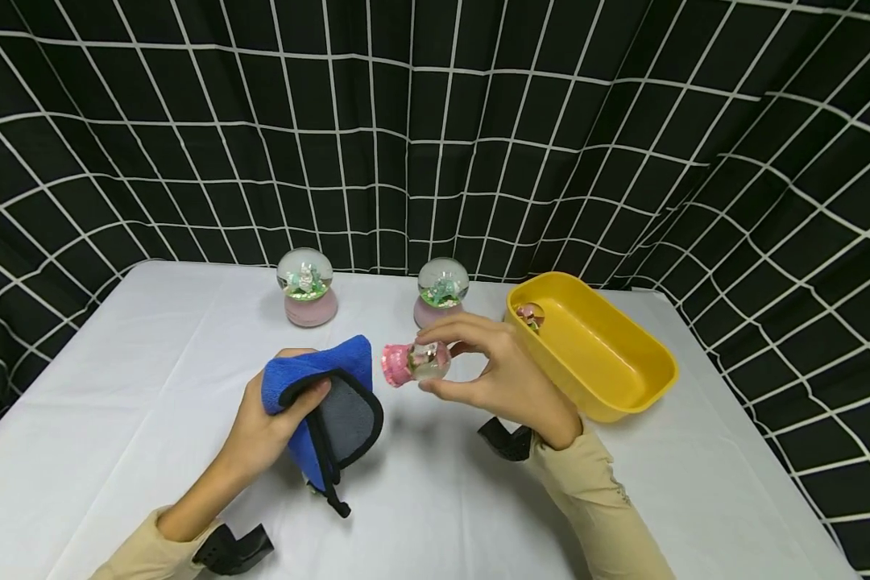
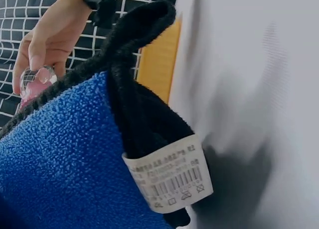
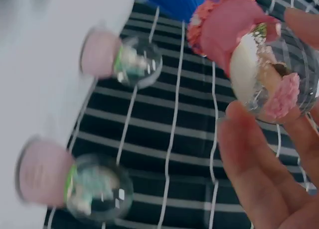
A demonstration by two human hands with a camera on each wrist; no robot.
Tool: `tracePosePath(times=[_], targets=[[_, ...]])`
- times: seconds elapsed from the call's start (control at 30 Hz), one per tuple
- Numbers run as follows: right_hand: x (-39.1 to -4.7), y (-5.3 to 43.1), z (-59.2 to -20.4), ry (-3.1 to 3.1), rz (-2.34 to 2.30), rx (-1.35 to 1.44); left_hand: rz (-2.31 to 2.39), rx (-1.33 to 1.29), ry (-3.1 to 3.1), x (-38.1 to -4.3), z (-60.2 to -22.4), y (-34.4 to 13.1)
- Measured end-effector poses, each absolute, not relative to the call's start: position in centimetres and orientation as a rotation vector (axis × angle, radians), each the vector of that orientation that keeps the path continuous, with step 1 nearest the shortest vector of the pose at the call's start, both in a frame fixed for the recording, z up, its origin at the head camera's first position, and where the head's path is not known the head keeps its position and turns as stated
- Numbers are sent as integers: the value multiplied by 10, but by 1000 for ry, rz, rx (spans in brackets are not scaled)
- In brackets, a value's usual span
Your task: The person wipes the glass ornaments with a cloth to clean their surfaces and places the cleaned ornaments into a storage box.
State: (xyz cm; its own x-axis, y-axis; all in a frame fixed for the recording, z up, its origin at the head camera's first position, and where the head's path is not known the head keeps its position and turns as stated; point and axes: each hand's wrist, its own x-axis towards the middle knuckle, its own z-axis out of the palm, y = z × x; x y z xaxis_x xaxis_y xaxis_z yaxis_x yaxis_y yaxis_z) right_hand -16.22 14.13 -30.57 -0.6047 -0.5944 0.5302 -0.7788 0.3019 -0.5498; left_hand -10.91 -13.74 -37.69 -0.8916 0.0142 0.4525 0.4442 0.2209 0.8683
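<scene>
- My right fingers [image 1: 464,325] pinch the bright-pink-based snow globe [image 1: 412,362] by its glass, sideways above the table [image 1: 435,499].
- My left fingers [image 1: 308,401] clutch the folded blue cloth [image 1: 344,356], just beside the globe.

Bench [image 1: 152,370]: white, cloth-like top, faint crease lines running front to back. Along the far side, two snow globes, upright, clear domes over pale pink bases, green bits inside. Left globe [image 1: 308,282] stands left of centre; right globe [image 1: 442,286] well apart from it, lower base partly hidden. To the right, near that second globe, a yellow tub [image 1: 602,354], open side up, rounded corners, long sides set at a slant. Near side, left of centre: small greenish scrap [image 1: 312,486], mostly covered; identity and footing unclear.
</scene>
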Motion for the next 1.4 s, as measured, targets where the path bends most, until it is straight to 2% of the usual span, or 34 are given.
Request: tracePosePath(times=[0.27, 0.43, 0.93, 1.4], targets=[[-182, 180, -302, -2502, 1303, 812, -1688, -505, -2233, -111, -381, -137], [-194, 206, -304, -2602, 1202, 613, -1661, -512, -2293, -111, -382, -138], [-214, 253, -311, -2748, 1005, 351, -1630, -537, -2409, -111, -383, -139], [-223, 271, -321, -2900, 880, 323, -1605, -546, -2424, -110, -384, -140]])
